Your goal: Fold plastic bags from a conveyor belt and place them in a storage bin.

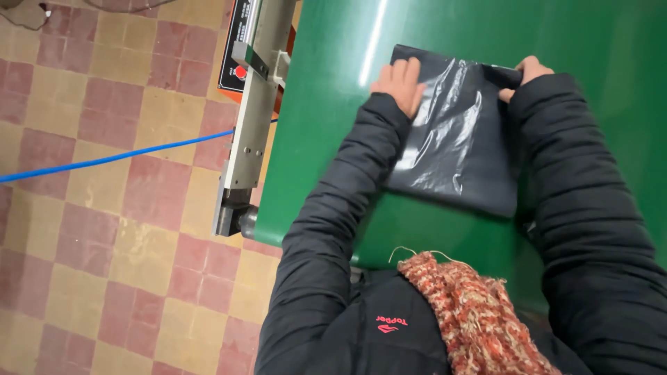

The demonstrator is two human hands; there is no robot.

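While the left hand point(399, 83) presses it, the black bag point(455, 132) lies flat beneath.

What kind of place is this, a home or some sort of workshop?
Probably a small packing workshop: a green conveyor belt with a metal side rail, a black plastic bag flattened under both hands, and a worn checkered tile floor.

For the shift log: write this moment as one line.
left hand: flat on black plastic bag | right hand: gripping bag's far corner | bag: lying on green belt
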